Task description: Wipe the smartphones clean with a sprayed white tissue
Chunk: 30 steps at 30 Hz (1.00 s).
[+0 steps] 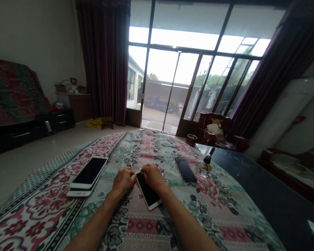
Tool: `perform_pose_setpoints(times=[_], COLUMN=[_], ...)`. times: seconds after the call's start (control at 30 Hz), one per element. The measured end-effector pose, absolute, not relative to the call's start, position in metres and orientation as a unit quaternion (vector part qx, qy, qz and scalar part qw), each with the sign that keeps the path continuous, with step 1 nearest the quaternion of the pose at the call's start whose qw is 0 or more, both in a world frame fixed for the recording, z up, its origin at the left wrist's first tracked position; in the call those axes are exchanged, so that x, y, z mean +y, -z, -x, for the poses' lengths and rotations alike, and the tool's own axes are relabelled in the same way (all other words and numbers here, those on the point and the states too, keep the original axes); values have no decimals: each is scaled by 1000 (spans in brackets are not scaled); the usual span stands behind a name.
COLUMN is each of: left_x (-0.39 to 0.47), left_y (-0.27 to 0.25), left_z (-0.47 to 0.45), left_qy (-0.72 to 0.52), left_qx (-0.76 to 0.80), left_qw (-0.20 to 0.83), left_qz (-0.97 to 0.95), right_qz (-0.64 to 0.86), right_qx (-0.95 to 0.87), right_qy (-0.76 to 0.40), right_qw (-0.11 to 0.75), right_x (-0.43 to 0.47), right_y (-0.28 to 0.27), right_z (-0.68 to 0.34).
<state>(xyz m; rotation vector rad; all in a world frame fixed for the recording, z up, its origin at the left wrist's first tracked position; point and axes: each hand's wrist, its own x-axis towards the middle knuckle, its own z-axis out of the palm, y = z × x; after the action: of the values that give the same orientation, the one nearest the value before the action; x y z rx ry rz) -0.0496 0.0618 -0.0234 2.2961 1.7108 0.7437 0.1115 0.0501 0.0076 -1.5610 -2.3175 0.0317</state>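
**Hand Position and Grip: Both Hands at the Far End of a Phone**

Both forearms enter from the bottom edge of the view and converge toward the centre of the patterned cloth (136,223). They lie low over the fabric, with the wrists roughly straight.

The left hand (124,180) rests knuckles up, fingers curled inward. Its fingertips meet the far left corner of the white phone (148,194). The curl is tight, with the fingers drawn in against the phone's edge; whether they pinch the edge or only press against it cannot be told from this angle.

The right hand (153,176) lies over the far end of the same phone, palm down, fingers bent over the top edge. The hand covers that end, so the contact beneath the fingers is hidden. It is closed over the phone rather than spread flat.

The white phone lies face up on the cloth, dark screen showing, its near end angled toward the right forearm.

Adjacent items:
- A larger white device (87,176) with a dark screen lies flat to the left, well apart from the left hand.
- A dark blurred object (185,169) lies to the right of the right hand, near but not touching.
- A small glass bottle (206,164) with a dark top stands just beyond the blurred object, at the edge of a dark table (264,195).
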Motion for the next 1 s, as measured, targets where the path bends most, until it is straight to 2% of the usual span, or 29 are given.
perform_pose_setpoints(times=[0.13,0.37,0.67,0.8,0.93,1.0], left_x=[63,64,60,57,54,52], left_y=[25,27,22,18,16,13], left_z=[49,50,49,49,49,48], left_qy=[-254,-263,-258,-248,-237,-230], left_qx=[586,585,586,591,593,596], left_qw=[98,108,95,97,98,93], left_qz=[-763,-760,-763,-761,-763,-764], right_qz=[574,496,581,573,517,473], right_qx=[-797,-837,-785,-770,-766,-774], right_qy=[-3,-22,-52,-129,-299,-343], right_qw=[187,227,210,249,237,243], right_x=[50,38,37,11,-19,-28], right_y=[-6,4,-15,-35,-51,-52], right_z=[-112,-104,-146,-168,-182,-187])
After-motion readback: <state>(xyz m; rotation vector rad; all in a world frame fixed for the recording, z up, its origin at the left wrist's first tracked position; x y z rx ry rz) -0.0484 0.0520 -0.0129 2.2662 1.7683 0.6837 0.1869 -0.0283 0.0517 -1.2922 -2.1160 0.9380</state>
